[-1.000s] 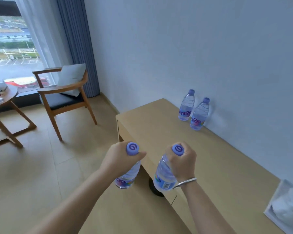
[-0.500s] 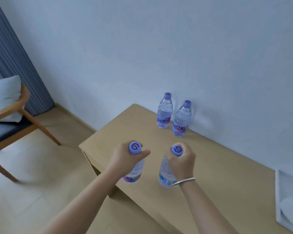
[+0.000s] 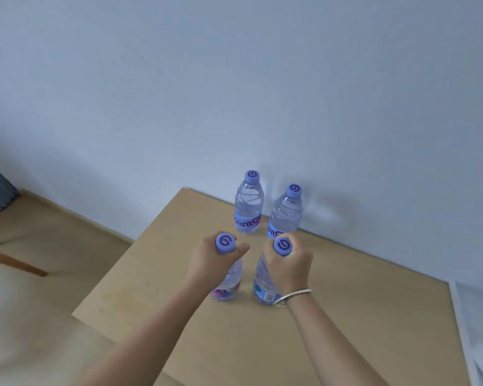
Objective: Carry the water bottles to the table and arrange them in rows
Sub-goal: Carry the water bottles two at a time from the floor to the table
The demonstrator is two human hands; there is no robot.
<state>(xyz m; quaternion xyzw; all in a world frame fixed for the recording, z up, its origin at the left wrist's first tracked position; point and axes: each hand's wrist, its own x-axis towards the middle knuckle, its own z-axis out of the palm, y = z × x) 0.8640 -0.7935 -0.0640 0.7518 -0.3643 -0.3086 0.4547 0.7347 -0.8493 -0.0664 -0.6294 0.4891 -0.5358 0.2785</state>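
- The left hand point(image 3: 211, 261) has its grip wrapped round the neck of the left carried bottle point(image 3: 229, 282), just under the purple cap, so the bottle hangs upright and can go down flat on its base.
- The right hand point(image 3: 289, 267) grips the right carried bottle point(image 3: 262, 285) the same way, fingers curled round the neck; a bracelet point(image 3: 292, 296) sits on that wrist.
- Both carried bottles are over the tabletop point(image 3: 346, 316); whether their bases touch it I cannot tell.
- Two standing bottles, the far left one point(image 3: 248, 207) and the far right one point(image 3: 286, 215), stand side by side against the wall point(image 3: 262, 79) at twelve o'clock from the hands, a first row.
- The carried pair sits at six o'clock from that row, each in line with one standing bottle, likely to start a second row in front.
- A white tray point(image 3: 477, 330) lies at three o'clock, well apart.
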